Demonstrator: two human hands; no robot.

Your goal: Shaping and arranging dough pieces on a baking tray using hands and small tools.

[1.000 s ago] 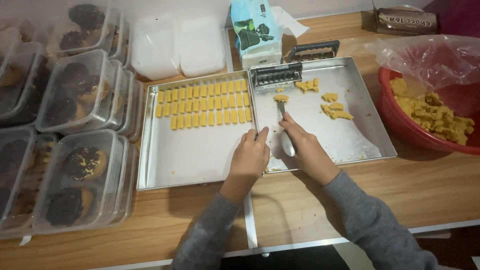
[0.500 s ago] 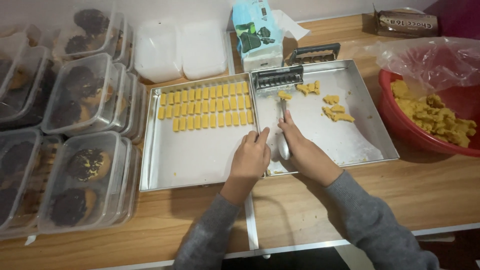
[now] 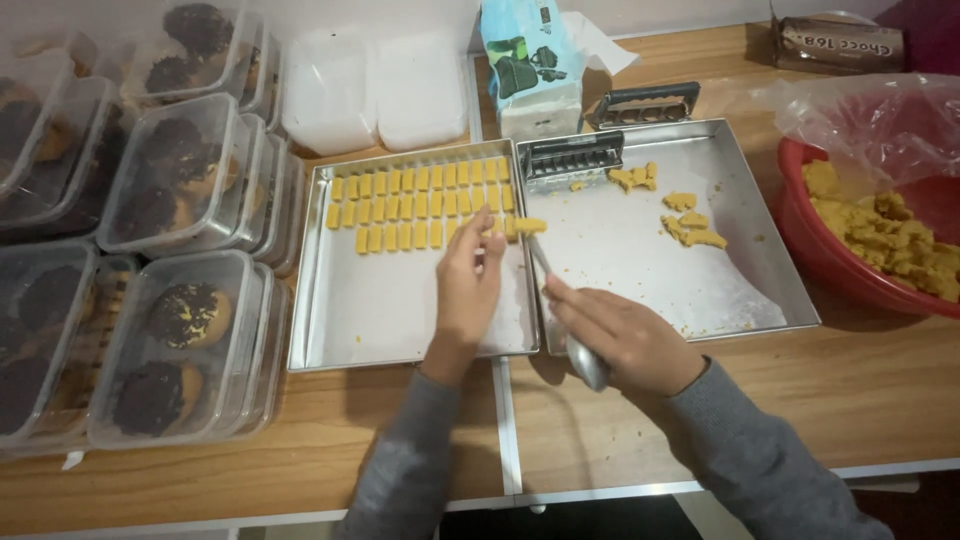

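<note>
Nearby, lidded tubs (image 3: 190,170), red bowl (image 3: 850,265), tissue box (image 3: 530,65)

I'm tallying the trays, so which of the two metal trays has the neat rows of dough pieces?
The left tray, under the left hand; the right tray holds only scattered scraps.

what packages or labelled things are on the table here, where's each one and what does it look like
Carton: back centre, behind the trays; upright, light blue with dark green picture.
Wrapped bar: back right corner; flat, brown foil with pale lettering.
Clear lidded tubs: stacked at left, holding dark-topped pastries.
</note>
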